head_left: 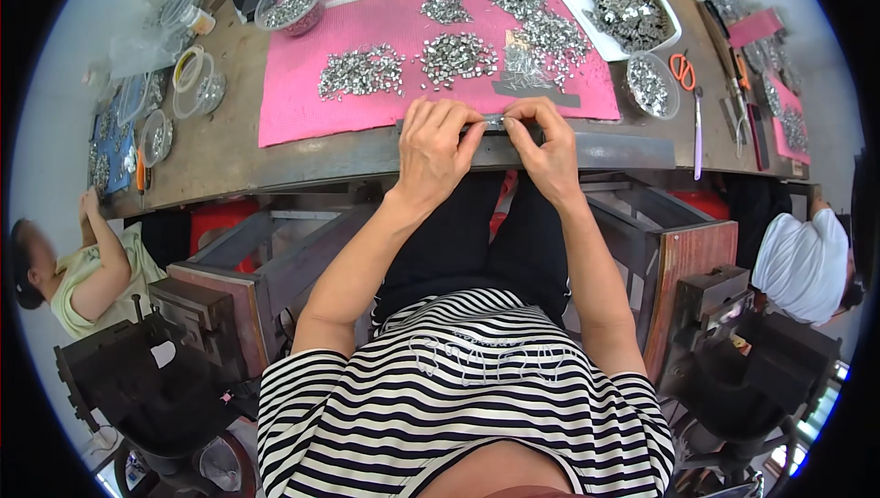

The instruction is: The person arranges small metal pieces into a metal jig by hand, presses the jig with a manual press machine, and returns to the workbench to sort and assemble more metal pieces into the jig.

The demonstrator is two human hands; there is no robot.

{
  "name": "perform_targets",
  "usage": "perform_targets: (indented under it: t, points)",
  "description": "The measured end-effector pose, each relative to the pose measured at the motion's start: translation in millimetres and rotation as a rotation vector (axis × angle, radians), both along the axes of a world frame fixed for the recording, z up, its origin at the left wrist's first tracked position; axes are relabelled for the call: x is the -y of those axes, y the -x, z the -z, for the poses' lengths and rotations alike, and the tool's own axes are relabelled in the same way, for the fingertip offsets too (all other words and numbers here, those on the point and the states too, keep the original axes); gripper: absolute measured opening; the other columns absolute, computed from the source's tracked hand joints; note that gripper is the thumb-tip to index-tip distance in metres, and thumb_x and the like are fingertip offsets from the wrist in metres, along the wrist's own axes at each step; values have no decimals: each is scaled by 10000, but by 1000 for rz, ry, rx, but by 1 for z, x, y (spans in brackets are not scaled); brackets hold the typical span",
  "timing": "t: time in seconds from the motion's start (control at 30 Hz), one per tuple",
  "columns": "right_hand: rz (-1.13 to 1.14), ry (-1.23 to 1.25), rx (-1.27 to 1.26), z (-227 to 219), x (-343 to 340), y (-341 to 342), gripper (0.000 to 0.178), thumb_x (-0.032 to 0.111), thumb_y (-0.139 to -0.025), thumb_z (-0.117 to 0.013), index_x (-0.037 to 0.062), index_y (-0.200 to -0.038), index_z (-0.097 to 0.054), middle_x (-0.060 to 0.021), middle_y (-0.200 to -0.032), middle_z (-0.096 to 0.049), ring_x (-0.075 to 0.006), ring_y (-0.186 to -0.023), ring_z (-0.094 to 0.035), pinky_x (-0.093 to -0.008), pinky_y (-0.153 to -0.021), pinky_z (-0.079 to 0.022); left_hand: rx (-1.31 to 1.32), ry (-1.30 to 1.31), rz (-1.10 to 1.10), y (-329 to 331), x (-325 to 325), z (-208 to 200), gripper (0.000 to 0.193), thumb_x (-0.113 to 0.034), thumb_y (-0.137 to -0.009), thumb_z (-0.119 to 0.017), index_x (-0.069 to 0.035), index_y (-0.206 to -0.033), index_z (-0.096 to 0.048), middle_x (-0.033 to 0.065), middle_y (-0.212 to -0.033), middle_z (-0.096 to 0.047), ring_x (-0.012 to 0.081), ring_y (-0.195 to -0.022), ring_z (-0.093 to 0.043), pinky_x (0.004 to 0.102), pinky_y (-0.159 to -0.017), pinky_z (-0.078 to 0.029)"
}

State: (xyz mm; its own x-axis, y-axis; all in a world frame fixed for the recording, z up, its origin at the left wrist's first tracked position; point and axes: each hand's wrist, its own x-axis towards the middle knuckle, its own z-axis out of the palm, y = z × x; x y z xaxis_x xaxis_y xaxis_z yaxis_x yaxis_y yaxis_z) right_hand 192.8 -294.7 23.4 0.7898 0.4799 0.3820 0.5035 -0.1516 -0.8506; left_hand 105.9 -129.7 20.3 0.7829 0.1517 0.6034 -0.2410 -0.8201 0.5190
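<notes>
Small assembly workshop, hand piecework. Worn wooden bench (229, 145) with a pink mat (293, 104), and just beyond the hands, heaps of small metal parts (362, 71). Further out: plastic bowls (291, 5) and a white tray (587, 3) full of the same parts, orange-handled scissors (681, 70). Heavy dark metal presses (137, 379) on either side below, co-workers seated at both ends.

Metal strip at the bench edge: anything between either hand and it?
Nothing visible. The left hand and the right hand both have fingertips on the metal strip at the near edge of the pink mat. The piles of small metal parts lie farther back, apart from the hands.
</notes>
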Motion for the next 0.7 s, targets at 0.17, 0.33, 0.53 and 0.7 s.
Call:
perform_targets:
  t: [0.17,0.33,0.53,0.7]
  points:
    - [-3,64,136,1,-1,-1,77,-9,-873,-689,-24,-936,-646,-98,-967,-660,-204,-874,-627,-313,-784,-498,26,41,-41,-2,3,4,223,-103,-824,-766,-43,-1017,-672,100,-957,-675,330,-920,-630,490,-975,-444]
    - [25,30,217,3,-5,-1,117,-31,-824,-698,16,-907,-630,-104,-919,-632,-293,-852,-596,-382,-758,-484,17,46,-6,-1,2,3,249,-101,-829,-762,-31,-1048,-665,109,-972,-678,335,-937,-633,492,-975,-444]
    - [-70,128,387,-5,0,-9,150,-11,-817,-711,29,-946,-647,-97,-938,-625,-297,-878,-599,-403,-771,-481,11,56,-16,-1,3,2,258,-95,-835,-756,-24,-1064,-662,125,-987,-683,354,-942,-638,497,-992,-454]
    - [-74,251,555,-1,12,-8,203,10,-830,-712,39,-1029,-684,-101,-1063,-662,-288,-981,-630,-396,-864,-477,-80,65,56,-11,-4,-14,192,-78,-862,-710,-52,-1050,-677,82,-951,-683,277,-920,-640,431,-933,-429]
